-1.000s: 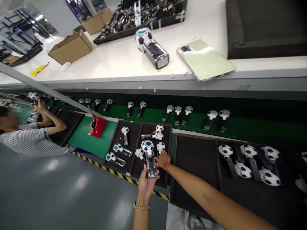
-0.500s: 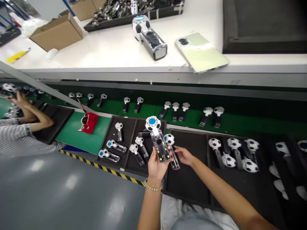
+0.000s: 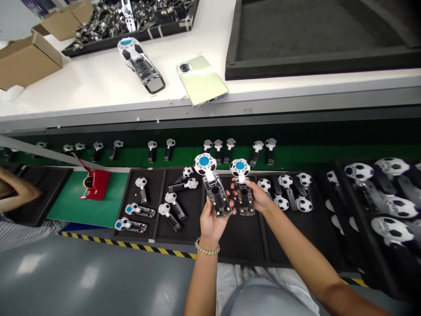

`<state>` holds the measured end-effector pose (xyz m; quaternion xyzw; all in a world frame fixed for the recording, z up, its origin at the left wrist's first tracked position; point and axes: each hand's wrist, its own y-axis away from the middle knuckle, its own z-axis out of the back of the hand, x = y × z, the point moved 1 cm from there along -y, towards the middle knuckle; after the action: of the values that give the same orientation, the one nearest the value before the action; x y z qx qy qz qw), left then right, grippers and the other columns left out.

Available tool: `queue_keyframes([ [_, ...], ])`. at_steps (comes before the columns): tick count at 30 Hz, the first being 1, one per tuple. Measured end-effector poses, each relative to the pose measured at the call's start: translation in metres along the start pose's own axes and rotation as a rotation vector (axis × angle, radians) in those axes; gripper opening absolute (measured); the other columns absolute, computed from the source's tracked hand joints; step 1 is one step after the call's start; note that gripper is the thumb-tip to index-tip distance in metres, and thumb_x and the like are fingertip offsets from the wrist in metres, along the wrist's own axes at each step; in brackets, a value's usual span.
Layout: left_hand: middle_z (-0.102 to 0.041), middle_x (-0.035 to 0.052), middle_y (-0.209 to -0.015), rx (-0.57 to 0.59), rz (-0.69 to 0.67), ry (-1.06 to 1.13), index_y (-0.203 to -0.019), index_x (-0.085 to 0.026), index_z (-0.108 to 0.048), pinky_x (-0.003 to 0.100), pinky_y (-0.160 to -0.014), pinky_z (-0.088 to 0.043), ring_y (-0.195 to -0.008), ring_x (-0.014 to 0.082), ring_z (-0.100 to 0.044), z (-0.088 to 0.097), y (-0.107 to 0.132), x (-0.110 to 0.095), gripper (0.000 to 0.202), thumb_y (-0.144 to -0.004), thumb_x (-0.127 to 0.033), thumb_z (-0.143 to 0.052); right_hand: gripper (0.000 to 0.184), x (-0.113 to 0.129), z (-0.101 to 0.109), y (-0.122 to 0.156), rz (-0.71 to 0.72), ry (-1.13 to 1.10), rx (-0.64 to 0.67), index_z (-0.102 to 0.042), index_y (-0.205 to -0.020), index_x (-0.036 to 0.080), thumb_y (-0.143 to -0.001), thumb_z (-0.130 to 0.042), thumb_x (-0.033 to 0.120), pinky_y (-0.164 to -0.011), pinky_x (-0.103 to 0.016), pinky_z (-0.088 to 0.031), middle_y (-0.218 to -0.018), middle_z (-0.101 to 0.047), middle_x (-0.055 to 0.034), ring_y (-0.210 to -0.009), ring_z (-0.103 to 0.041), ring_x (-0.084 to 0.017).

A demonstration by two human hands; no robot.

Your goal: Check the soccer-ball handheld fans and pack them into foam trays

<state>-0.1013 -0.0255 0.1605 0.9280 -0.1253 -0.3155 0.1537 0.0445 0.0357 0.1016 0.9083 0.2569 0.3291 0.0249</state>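
Observation:
In my left hand [image 3: 213, 221] lies a soccer-ball-headed handheld device [image 3: 217, 195], its round white-and-black head with a blue disc at the top. Its clear body shows a circuit board with small yellow squares. My right hand [image 3: 258, 197] grips a second such device [image 3: 244, 199] at the neck and side, blue disc facing me. The two devices are side by side, apart, above the black trays. Fingers of both hands are closed round the bodies, partly hidden behind them.
Black divided trays [image 3: 154, 239] hold several similar devices. More stand on the green strip [image 3: 184, 153] behind. A red tape dispenser [image 3: 98, 184] sits left. On the white shelf [image 3: 98, 87] are a phone [image 3: 202, 81], another device [image 3: 141, 66] and a parts tray [image 3: 164, 30]. A co-worker's arm [image 3: 19, 188] shows far left.
My right hand has lifted the second device from a low tilt to upright beside the first, its blue disc turned to face me. The camera view has swung right.

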Motion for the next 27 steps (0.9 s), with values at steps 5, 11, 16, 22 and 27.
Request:
queue_keyframes([
  [5,-0.064,0.0084,-0.105,-0.033,-0.083,-0.107,-0.103,-0.023,-0.061,0.036,-0.068,-0.048,-0.082,0.0215,-0.061,-0.010,0.004,0.011,0.031,-0.081,-0.045,-0.056,0.019,0.004,0.046,-0.010,-0.079,0.269,-0.335,-0.059,-0.088,0.016,-0.071,-0.062,0.022,-0.069,-0.029,-0.053,-0.089,-0.067,-0.0066,-0.076,-0.063,-0.017],
  [11,-0.064,0.0035,-0.087,-0.078,-0.164,-0.429,-0.101,-0.017,-0.060,0.029,-0.070,-0.050,-0.077,0.0176,-0.062,0.000,-0.002,0.009,0.053,-0.054,-0.025,-0.083,0.020,0.005,0.079,0.000,-0.174,0.162,-0.196,-0.058,-0.091,0.015,-0.079,-0.050,0.029,-0.077,-0.039,-0.053,-0.097,-0.066,-0.0106,-0.091,-0.063,-0.023],
  [16,-0.064,0.0041,-0.074,-0.048,-0.101,-0.498,-0.088,-0.011,-0.059,0.024,-0.058,-0.048,-0.064,0.0139,-0.060,0.016,-0.017,0.011,0.049,-0.053,-0.038,-0.082,0.027,0.005,0.070,0.002,-0.141,0.132,-0.237,-0.055,-0.091,0.020,-0.072,-0.068,0.032,-0.058,-0.027,-0.053,-0.076,-0.062,-0.0006,-0.065,-0.061,-0.014],
  [22,-0.066,0.0051,-0.066,-0.326,-0.147,-0.622,-0.090,-0.015,-0.051,0.027,-0.047,-0.049,-0.048,0.0161,-0.061,0.023,-0.034,0.021,0.053,-0.069,-0.063,-0.059,0.028,0.005,0.046,-0.006,-0.090,0.285,-0.317,-0.052,-0.093,0.021,-0.076,-0.065,0.040,-0.059,-0.032,-0.054,-0.080,-0.064,-0.0023,-0.066,-0.064,-0.018],
  [27,-0.064,0.0035,-0.061,-0.316,-0.138,-0.640,-0.088,-0.016,-0.055,0.026,-0.049,-0.050,-0.054,0.0176,-0.064,0.027,-0.047,0.025,0.052,-0.073,-0.066,-0.051,0.034,0.003,0.036,-0.009,-0.089,0.457,-0.261,-0.052,-0.102,0.020,-0.079,-0.059,0.045,-0.065,-0.035,-0.054,-0.091,-0.066,-0.0058,-0.074,-0.065,-0.021],
])
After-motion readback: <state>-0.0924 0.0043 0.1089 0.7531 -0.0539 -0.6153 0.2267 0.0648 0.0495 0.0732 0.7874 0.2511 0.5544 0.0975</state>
